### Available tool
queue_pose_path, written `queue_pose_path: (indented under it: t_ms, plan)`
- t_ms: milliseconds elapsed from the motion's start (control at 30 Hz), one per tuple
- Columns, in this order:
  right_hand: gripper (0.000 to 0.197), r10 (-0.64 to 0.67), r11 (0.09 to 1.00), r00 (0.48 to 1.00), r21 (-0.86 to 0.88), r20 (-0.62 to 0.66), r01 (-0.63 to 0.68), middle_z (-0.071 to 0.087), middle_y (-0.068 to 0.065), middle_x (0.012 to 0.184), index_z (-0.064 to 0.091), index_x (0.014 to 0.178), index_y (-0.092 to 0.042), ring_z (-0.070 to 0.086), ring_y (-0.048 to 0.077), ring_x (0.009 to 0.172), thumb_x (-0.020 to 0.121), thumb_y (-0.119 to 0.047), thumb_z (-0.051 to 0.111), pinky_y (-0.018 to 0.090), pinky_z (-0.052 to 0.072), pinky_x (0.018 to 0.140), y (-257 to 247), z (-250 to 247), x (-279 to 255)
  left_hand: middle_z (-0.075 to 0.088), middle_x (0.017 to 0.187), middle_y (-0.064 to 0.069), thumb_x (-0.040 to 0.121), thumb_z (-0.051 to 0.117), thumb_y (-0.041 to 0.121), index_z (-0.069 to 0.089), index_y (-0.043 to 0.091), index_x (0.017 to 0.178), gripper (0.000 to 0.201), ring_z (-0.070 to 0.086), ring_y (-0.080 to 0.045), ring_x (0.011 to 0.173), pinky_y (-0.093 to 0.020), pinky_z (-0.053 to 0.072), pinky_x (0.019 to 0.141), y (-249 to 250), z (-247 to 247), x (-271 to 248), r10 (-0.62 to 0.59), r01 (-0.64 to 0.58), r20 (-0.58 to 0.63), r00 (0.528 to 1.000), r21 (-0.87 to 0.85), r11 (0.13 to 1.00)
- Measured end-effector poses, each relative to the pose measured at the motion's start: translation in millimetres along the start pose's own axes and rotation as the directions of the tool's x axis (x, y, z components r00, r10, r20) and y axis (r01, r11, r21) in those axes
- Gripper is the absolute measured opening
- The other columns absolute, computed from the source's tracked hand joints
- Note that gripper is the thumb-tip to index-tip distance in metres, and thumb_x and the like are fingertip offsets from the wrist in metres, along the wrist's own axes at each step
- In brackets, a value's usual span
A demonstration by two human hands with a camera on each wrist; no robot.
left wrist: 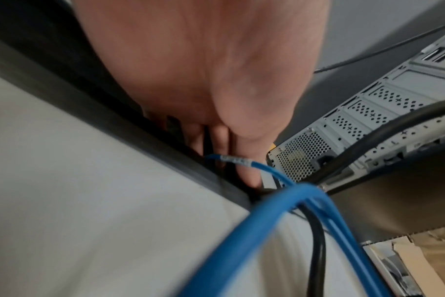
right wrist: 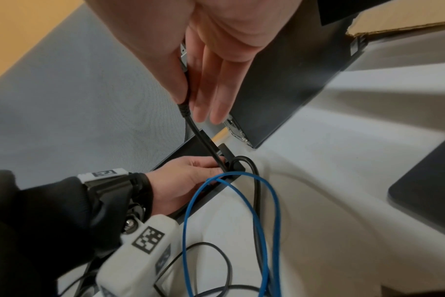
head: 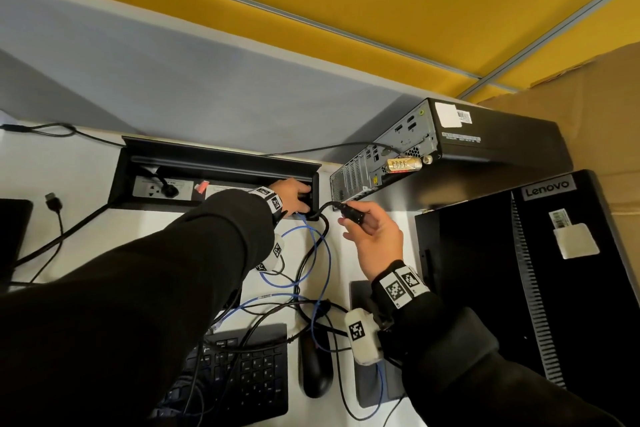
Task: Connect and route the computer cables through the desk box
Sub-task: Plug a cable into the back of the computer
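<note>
The black desk box (head: pixel 214 163) is sunk into the white desk with its lid up. My left hand (head: pixel 300 204) reaches into the box's right end. Its fingers (left wrist: pixel 244 170) go down among black cables there and seem to pinch the black cable (right wrist: pixel 203 138) at the box rim. My right hand (head: pixel 346 222) is just right of the box and pinches that cable's plug (head: pixel 352 213) between thumb and forefinger, the other fingers straight. The plug's metal tip (right wrist: pixel 183 54) shows by the palm. A blue cable (head: pixel 323 253) loops from the box over the desk.
The computer case (head: pixel 415 149) lies on its side behind my right hand, ports facing me. A Lenovo monitor (head: pixel 519 270) stands at the right. Keyboard (head: pixel 242 378), mouse (head: pixel 315 371) and several tangled cables lie near me. A socket with a plug (head: pixel 162 189) sits in the box's left end.
</note>
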State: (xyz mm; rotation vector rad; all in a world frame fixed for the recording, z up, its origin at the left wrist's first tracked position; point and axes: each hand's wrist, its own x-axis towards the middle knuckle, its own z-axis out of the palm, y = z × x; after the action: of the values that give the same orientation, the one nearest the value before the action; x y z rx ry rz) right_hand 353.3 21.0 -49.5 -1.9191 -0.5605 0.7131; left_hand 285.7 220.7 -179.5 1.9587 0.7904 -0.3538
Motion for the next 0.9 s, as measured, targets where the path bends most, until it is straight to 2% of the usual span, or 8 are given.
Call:
queue_pose_path:
  t_ms: [67,167,300,467,567,667,800,900]
  plan:
    - [0.03,0.005,0.999,1.0,0.046,-0.019,-0.004,0.075,0.014,0.103,0.068,0.106,-0.018,0.073,0.031,0.098,0.091,0.009,0.066,0.037,0.061,0.079,1.8,0.4,-0.1,0.055,0.15,-0.001,0.092,0.073,0.033,0.048,0.023,0.152,0.066,0.054,-0.025,0.133,-0.035,0.044,0.11,-1.6,0.5,-0.8,0.004,-0.004,0.002,1.0,0.026,1.0]
    - [0.03,-0.008,0.998,1.0,0.068,-0.01,0.008,0.074,0.013,0.105,0.067,0.107,-0.017,0.073,0.029,0.101,0.092,0.009,0.064,0.035,0.061,0.081,4.6,1.7,-3.9,0.05,0.154,-0.003,0.103,0.056,0.034,0.039,0.022,0.157,0.058,0.051,-0.026,0.135,-0.032,0.041,0.106,1.5,6.4,-2.0,0.054,-0.058,0.022,0.998,0.214,0.975]
    - [0.027,0.0,0.998,1.0,0.062,-0.023,0.001,0.075,0.014,0.104,0.066,0.106,-0.016,0.073,0.028,0.1,0.091,0.006,0.067,0.041,0.062,0.084,5.4,3.5,-5.6,0.019,0.169,-0.005,0.11,0.037,0.021,0.038,0.014,0.156,0.047,0.027,-0.026,0.152,-0.045,0.028,0.121,-0.2,14.9,-0.2,0.061,-0.12,0.139,0.988,0.468,0.875]
    - [0.022,0.037,0.999,0.996,0.003,-0.076,-0.037,0.076,0.01,0.1,0.064,0.105,-0.008,0.074,0.026,0.094,0.088,0.002,0.073,0.049,0.061,0.084,11.2,-4.4,1.7,0.044,0.153,-0.007,0.108,0.04,0.015,0.05,0.011,0.147,0.04,0.04,-0.027,0.143,-0.052,0.033,0.117,2.9,13.1,10.5,0.031,-0.154,0.241,0.97,0.512,0.845]
    - [0.022,0.073,0.996,0.994,-0.043,-0.083,-0.076,0.077,0.005,0.097,0.063,0.1,-0.011,0.074,0.022,0.092,0.086,-0.002,0.077,0.054,0.059,0.088,18.0,-6.8,1.9,0.046,0.154,-0.009,0.109,0.042,0.022,0.049,0.011,0.149,0.042,0.041,-0.03,0.143,-0.046,0.031,0.118,6.8,12.8,16.1,0.03,-0.232,0.297,0.954,0.674,0.702]
    - [0.025,0.087,0.993,0.993,-0.073,-0.076,-0.093,0.078,0.002,0.094,0.061,0.094,-0.017,0.075,0.021,0.09,0.083,-0.005,0.08,0.053,0.059,0.087,24.8,-3.2,-1.9,0.045,0.153,-0.006,0.109,0.043,0.021,0.048,0.014,0.149,0.041,0.041,-0.032,0.142,-0.047,0.034,0.114,12.1,14.9,18.7,-0.014,-0.153,0.272,0.962,0.582,0.799]
    - [0.024,0.048,0.987,0.998,-0.154,-0.031,-0.052,0.077,-0.001,0.093,0.065,0.094,-0.021,0.074,0.015,0.087,0.083,-0.006,0.08,0.041,0.06,0.089,23.3,-0.4,-0.8,0.045,0.15,-0.002,0.105,0.046,0.024,0.05,0.022,0.145,0.04,0.033,-0.032,0.141,-0.055,0.028,0.115,8.4,13.2,20.1,-0.077,-0.036,0.225,0.971,0.459,0.888]
    - [0.031,-0.015,0.971,1.0,-0.237,0.018,0.019,0.077,-0.006,0.091,0.068,0.093,-0.036,0.074,0.016,0.085,0.083,-0.009,0.079,0.036,0.061,0.087,18.8,-1.8,5.9,0.052,0.145,0.0,0.104,0.048,0.035,0.055,0.023,0.137,0.036,0.041,-0.031,0.137,-0.047,0.035,0.109,2.5,10.7,19.2,0.03,-0.089,0.136,0.99,0.448,0.89]
